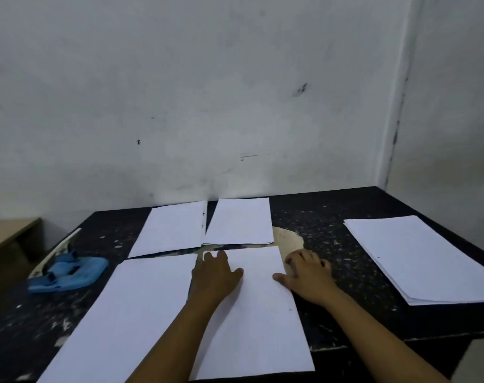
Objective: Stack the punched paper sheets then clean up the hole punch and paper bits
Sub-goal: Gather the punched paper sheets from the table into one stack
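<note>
On the dark speckled table [332, 225], the left hand [216, 275] lies flat with fingers spread on the upper left corner of the near-centre sheet [252, 313], while the right hand [307, 275] rests at that sheet's right edge, thumb on the paper, fingers loosely bent — holding nothing. Other sheets lie at 7 [130, 313], 11 [171, 228] and 12 o'clock [239, 221]; a paper stack [420, 255] sits at 2 o'clock, and the blue hole punch [69, 273] at 9 o'clock.

Single head view, looking forward and down across table [332, 239] toward wall [207, 92]; hands close below.
</note>
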